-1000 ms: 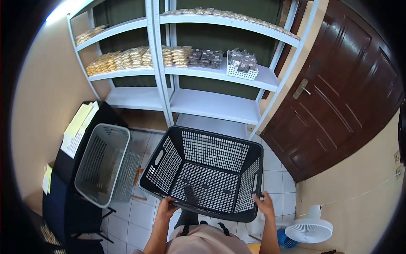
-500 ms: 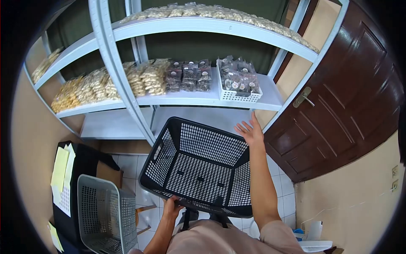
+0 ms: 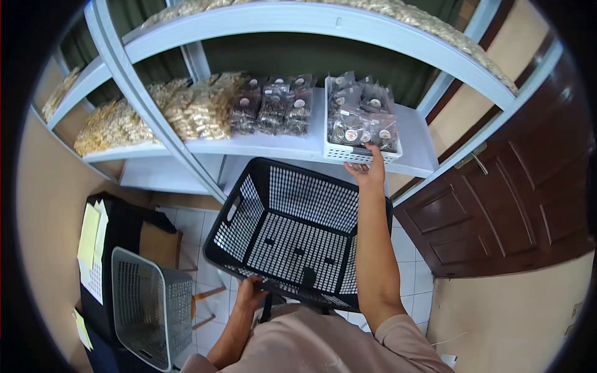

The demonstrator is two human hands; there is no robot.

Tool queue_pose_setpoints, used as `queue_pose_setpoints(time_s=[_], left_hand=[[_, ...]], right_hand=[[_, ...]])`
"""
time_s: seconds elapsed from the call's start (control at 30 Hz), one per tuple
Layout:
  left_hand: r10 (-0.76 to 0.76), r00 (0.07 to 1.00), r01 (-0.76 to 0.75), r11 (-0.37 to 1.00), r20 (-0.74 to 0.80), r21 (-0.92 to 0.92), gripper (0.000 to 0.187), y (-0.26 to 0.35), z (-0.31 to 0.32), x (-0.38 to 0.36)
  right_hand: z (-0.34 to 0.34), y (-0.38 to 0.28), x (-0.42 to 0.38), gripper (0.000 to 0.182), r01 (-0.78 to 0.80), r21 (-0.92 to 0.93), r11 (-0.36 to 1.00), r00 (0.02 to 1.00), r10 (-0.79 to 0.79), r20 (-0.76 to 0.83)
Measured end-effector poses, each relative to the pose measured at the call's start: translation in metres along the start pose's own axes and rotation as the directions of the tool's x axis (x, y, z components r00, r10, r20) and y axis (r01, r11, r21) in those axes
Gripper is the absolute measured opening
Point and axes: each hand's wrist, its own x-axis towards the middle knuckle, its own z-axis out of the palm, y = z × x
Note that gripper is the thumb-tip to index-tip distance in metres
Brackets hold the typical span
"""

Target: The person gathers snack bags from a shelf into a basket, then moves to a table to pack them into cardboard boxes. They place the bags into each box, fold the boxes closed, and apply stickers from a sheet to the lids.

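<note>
A large black basket with holes (image 3: 217, 242) is tilted in front of my body, with nothing inside. My left hand (image 3: 250, 293) grips its near rim. My right hand (image 3: 369, 171) reaches past the basket's right side to the shelf, its fingers at the front edge of a white basket (image 3: 357, 152). That white basket holds several clear bags of dark items (image 3: 354, 115) with round labels. The thumb lies over the white basket's rim; the other fingertips are under or against its front.
The metal shelf (image 3: 267, 149) also bears dark packs (image 3: 272, 112) and pale packs (image 3: 199, 109). More packs lie on the upper shelf. A grey basket (image 3: 177, 311) stands at lower left beside a black cloth with papers. A brown door (image 3: 497, 211) is at right.
My right hand has moved from open air up to the front of the white basket. The view has shifted closer to the shelf. My left hand still holds the black basket.
</note>
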Motion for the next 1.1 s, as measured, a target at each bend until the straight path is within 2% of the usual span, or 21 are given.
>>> queue_pose_setpoints(time_s=[0.03, 0.07, 0.1, 0.17, 0.23, 0.3, 0.4, 0.43, 0.5, 0.53, 0.57, 0.63, 0.73, 0.83, 0.87, 0.9, 0.93, 1.03, 1.1], left_hand=[[0.017, 0.999, -0.017, 1.000, -0.035, 0.010, 0.024, 0.004, 0.014, -0.011], [0.017, 1.000, -0.017, 1.000, -0.018, 0.001, 0.025, 0.000, 0.009, -0.001], [-0.041, 0.997, 0.043, 0.999, -0.060, 0.033, 0.028, 0.000, 0.009, 0.002], [-0.015, 0.995, 0.013, 1.000, -0.099, -0.023, 0.034, 0.002, 0.026, -0.009], [-0.009, 0.995, 0.000, 0.996, -0.097, -0.090, 0.039, -0.005, 0.023, -0.006], [-0.005, 0.996, -0.009, 0.987, -0.090, -0.161, 0.043, -0.009, 0.026, -0.008], [0.071, 0.989, -0.087, 0.988, -0.131, -0.125, 0.052, 0.008, 0.058, -0.028], [0.066, 0.988, -0.084, 0.988, -0.141, -0.129, 0.052, 0.010, 0.055, -0.023], [0.045, 0.993, -0.052, 0.997, -0.112, -0.062, 0.047, 0.004, 0.045, -0.013], [0.076, 0.984, -0.084, 0.995, -0.161, -0.046, 0.053, 0.020, 0.074, -0.035], [0.064, 0.984, -0.074, 0.996, -0.168, -0.056, 0.053, 0.023, 0.077, -0.037], [0.077, 0.985, -0.086, 0.995, -0.156, -0.050, 0.054, 0.026, 0.077, -0.036], [0.093, 0.983, -0.100, 0.994, -0.159, -0.041, 0.055, 0.027, 0.073, -0.040], [0.104, 0.983, -0.114, 0.992, -0.150, -0.057, 0.054, 0.027, 0.074, -0.043], [0.116, 0.987, -0.122, 0.991, -0.110, -0.054, 0.053, 0.028, 0.074, -0.043], [0.124, 0.990, -0.128, 0.991, -0.073, -0.048, 0.052, 0.029, 0.072, -0.045], [0.058, 0.997, -0.061, 0.995, -0.053, -0.073, 0.053, 0.029, 0.064, -0.041], [0.103, 0.994, -0.104, 0.993, -0.027, -0.049, 0.057, 0.030, 0.068, -0.046], [0.099, 0.993, -0.102, 0.993, -0.065, -0.051, 0.058, 0.035, 0.077, -0.051]], right_hand=[[-0.003, -0.001, 0.001, 0.075, 0.005, 0.009, 1.000, 0.999, -0.006, 0.034], [-0.004, -0.004, -0.002, 0.075, 0.024, 0.010, 1.000, 1.000, -0.024, 0.002], [-0.011, -0.007, -0.001, 0.073, 0.044, 0.028, 0.999, 0.999, -0.044, 0.022], [-0.023, -0.016, -0.016, 0.072, 0.086, 0.053, 0.995, 0.990, -0.091, 0.108], [-0.039, -0.022, -0.036, 0.070, 0.102, 0.020, 0.995, 0.987, -0.104, 0.123], [-0.069, -0.031, -0.044, 0.060, 0.068, -0.010, 0.998, 0.992, -0.067, 0.106], [-0.105, -0.045, -0.084, 0.055, 0.132, -0.062, 0.989, 0.973, -0.117, 0.200], [-0.110, -0.050, -0.104, 0.058, 0.147, -0.107, 0.983, 0.974, -0.125, 0.188], [-0.124, -0.059, -0.138, 0.056, 0.087, -0.195, 0.977, 0.987, -0.058, 0.151], [-0.135, -0.056, -0.149, 0.055, 0.041, -0.166, 0.985, 0.993, -0.022, 0.112], [-0.149, -0.051, -0.159, 0.057, 0.069, -0.217, 0.974, 0.994, -0.048, 0.097], [-0.153, -0.041, -0.180, 0.057, -0.001, -0.257, 0.966, 0.990, 0.037, 0.134], [-0.168, -0.030, -0.186, 0.059, -0.128, -0.260, 0.957, 0.976, 0.167, 0.136], [-0.160, -0.005, -0.180, 0.057, -0.213, -0.344, 0.914, 0.967, 0.249, 0.062], [-0.168, 0.005, -0.170, 0.057, -0.267, -0.351, 0.898, 0.957, 0.290, 0.014], [-0.159, 0.011, -0.166, 0.058, -0.338, -0.372, 0.864, 0.923, 0.381, 0.047], [-0.170, 0.022, -0.151, 0.059, -0.327, -0.416, 0.848, 0.914, 0.396, 0.089], [-0.188, 0.062, -0.110, 0.059, -0.277, -0.532, 0.800, 0.895, 0.417, 0.161], [-0.190, 0.083, -0.089, 0.062, -0.290, -0.543, 0.788, 0.875, 0.448, 0.184]])
